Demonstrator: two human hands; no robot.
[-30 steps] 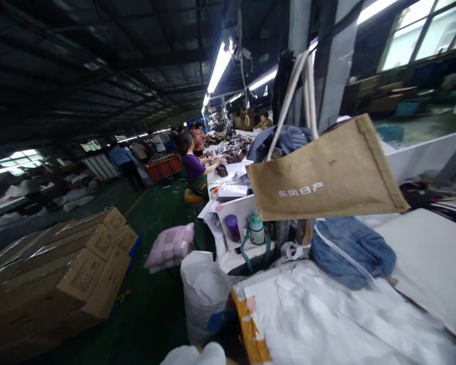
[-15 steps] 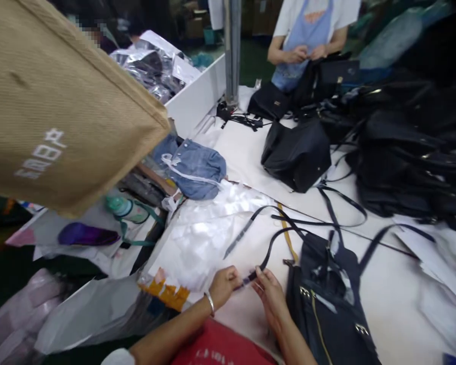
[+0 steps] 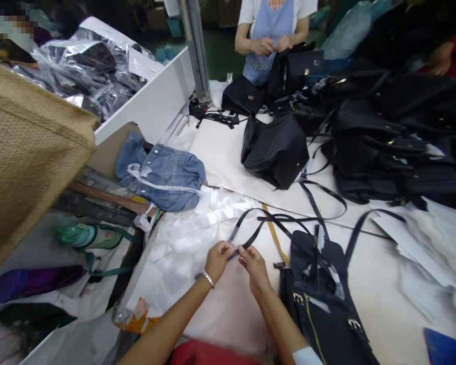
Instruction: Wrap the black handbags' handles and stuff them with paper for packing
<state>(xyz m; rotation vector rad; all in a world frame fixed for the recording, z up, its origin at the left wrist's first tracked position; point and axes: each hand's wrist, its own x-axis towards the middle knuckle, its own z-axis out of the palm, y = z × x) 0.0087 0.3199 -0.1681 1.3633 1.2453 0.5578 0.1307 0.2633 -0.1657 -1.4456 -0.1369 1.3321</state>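
Observation:
My left hand (image 3: 217,262) and my right hand (image 3: 254,266) meet near the table's front, fingertips nearly together. Both pinch a thin black strap (image 3: 254,234), wrapped in clear film near its end. The strap loops back to a black backpack (image 3: 327,304) lying at the right, with gold buckles and a gold zipper. A yellow strap (image 3: 275,235) lies between my right hand and the strap loops. White foam sheets (image 3: 186,243) are spread left of my hands.
Black bags (image 3: 275,151) pile up at the back and right. A person (image 3: 271,35) stands across the table. A denim bag (image 3: 167,175) lies left, below a white-walled bin (image 3: 148,96). A burlap bag (image 3: 34,152) hangs at the far left. Papers (image 3: 421,248) lie right.
The view has shifted, so the burlap bag shows less and the bin more. My hands have come closer together on the strap and sit a little higher.

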